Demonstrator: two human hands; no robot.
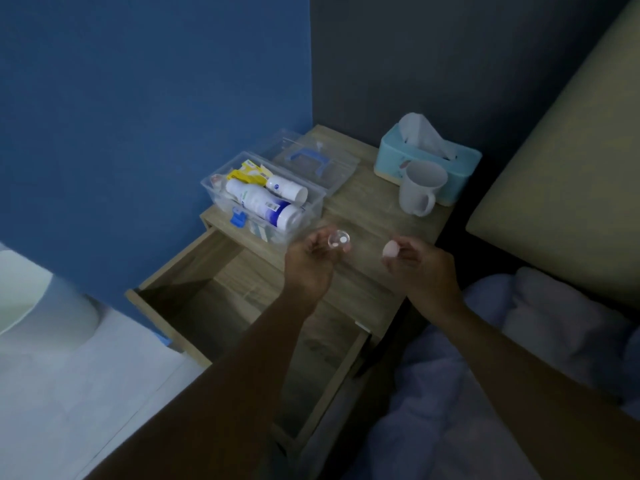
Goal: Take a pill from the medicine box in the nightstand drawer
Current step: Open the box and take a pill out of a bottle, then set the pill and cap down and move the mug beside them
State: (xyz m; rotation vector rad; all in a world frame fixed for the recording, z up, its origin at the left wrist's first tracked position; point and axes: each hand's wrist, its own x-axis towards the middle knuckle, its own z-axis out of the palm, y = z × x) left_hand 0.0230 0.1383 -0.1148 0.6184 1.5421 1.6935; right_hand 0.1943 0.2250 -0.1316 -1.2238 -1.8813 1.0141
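Observation:
A clear plastic medicine box (313, 202) stands open on the wooden nightstand (377, 223), filled with white bottles and a yellow packet. Its clear lid with a blue handle (313, 164) lies behind it. The nightstand drawer (242, 306) is pulled out and looks empty. My left hand (310, 263) holds a small clear pill jar (338, 240) with its mouth facing up; a white pill shows inside. My right hand (420, 263) pinches a small pale pink cap (390, 250), a hand's width right of the jar.
A white mug (419, 190) and a light blue tissue box (429, 161) stand at the nightstand's back right. A bed with a beige headboard (571, 188) and pale bedding (519, 341) lies to the right. Blue wall on the left, white floor below.

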